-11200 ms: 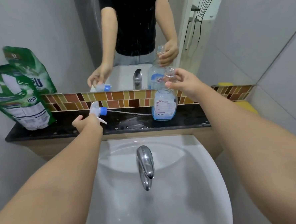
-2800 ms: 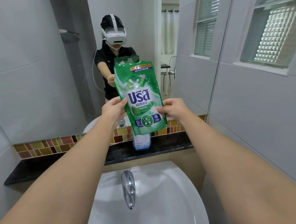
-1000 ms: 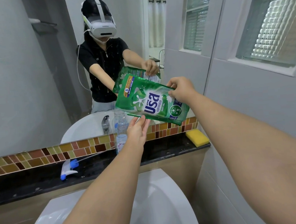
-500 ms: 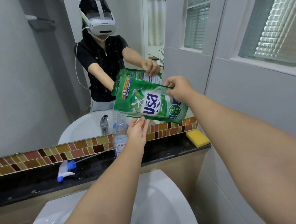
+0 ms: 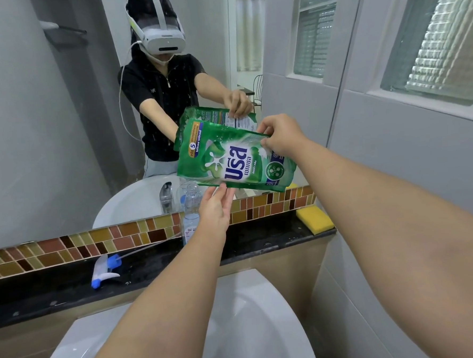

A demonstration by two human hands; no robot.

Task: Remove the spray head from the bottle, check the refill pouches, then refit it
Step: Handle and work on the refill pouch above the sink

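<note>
I hold a green refill pouch (image 5: 234,162) sideways in the air in front of the mirror. My right hand (image 5: 281,136) pinches its upper right edge. My left hand (image 5: 215,207) holds the lower edge from below with the fingertips. Behind my left hand the clear bottle (image 5: 189,217) stands uncapped on the black ledge (image 5: 261,238), partly hidden. The white and blue spray head (image 5: 105,271) lies on its side on the ledge to the left, its thin tube pointing toward the bottle.
A yellow sponge (image 5: 315,219) lies at the ledge's right end. The white basin (image 5: 253,330) is below my arms. A mosaic tile strip (image 5: 68,247) runs under the mirror (image 5: 59,106), which shows my reflection. The right wall stands close.
The pouch went from upright in both hands to sideways. In the last second it dropped slightly; both hands keep their hold, and the view shifted a little.
</note>
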